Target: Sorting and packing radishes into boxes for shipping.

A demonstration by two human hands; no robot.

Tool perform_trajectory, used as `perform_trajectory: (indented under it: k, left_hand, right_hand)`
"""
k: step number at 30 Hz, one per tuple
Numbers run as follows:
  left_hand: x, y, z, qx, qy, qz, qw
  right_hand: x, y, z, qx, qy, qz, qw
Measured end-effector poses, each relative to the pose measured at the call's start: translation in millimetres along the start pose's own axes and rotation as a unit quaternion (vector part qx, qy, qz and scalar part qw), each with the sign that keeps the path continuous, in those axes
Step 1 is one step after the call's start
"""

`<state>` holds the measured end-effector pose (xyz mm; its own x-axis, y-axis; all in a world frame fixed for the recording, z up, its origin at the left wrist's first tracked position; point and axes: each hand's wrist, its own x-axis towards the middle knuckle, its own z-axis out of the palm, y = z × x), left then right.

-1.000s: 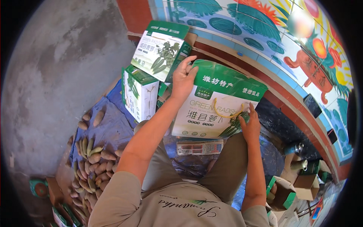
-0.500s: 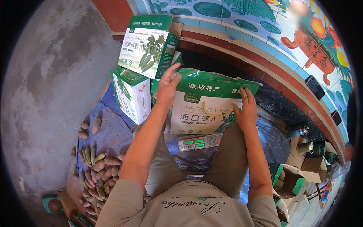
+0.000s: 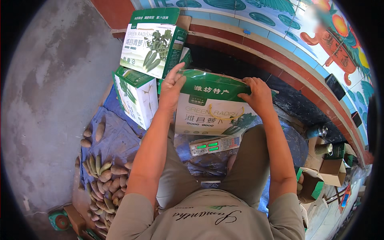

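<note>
Between my knees stands a green and white printed carton [image 3: 188, 120] with a yellow cord handle [image 3: 227, 117] on its front. My left hand [image 3: 171, 91] grips its upper left corner, the index finger pointing up past the edge. At the upper right, my right hand [image 3: 258, 97] is closed over the top green panel, fingers behind it and thumb in front. The carton's inside is hidden from this angle. Just in front of the carton's lower edge sits a digital scale [image 3: 215, 145] with lit green displays; whether the carton rests on it, I cannot tell.
Two more printed cartons, one upper [image 3: 140, 44] and one lower [image 3: 146, 100], are stacked at the left. Many long roots [image 3: 114, 185] lie on a blue sheet [image 3: 105, 130] at the lower left. Open boxes [image 3: 312, 184] stand on the right. A tiled ledge [image 3: 256, 42] curves across the back.
My right hand has moved up from the carton's front face to its top edge and now grips it. The top panel's right end has folded back. My left hand keeps to the left corner.
</note>
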<state>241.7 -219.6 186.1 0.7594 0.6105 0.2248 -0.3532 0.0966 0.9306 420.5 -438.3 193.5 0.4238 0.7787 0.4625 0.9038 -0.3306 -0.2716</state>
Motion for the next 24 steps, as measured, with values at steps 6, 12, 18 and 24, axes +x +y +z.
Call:
perform_trajectory:
  k: [6,12,18,24]
  left_hand:
    - [-5.7,7.2,-13.0,0.149,-0.009,-0.019,0.989]
    - [-13.7,-1.8,-16.5,0.543,-0.079,0.049,0.835]
    - [-18.1,-20.2,-9.0,0.637,-0.125,0.195,0.736]
    - [-32.8,-33.0,9.1,0.653,-0.207,0.044,0.727]
  right_hand:
    - [5.0,-7.1,12.3,-0.004,0.075,-0.079,0.994]
    - [-10.4,-6.9,33.5,-0.003,0.037,-0.088,0.995]
    - [-17.4,-8.6,40.9,-0.026,0.011,-0.11,0.993]
    - [-31.2,-12.7,37.6,-0.018,-0.028,-0.108,0.994]
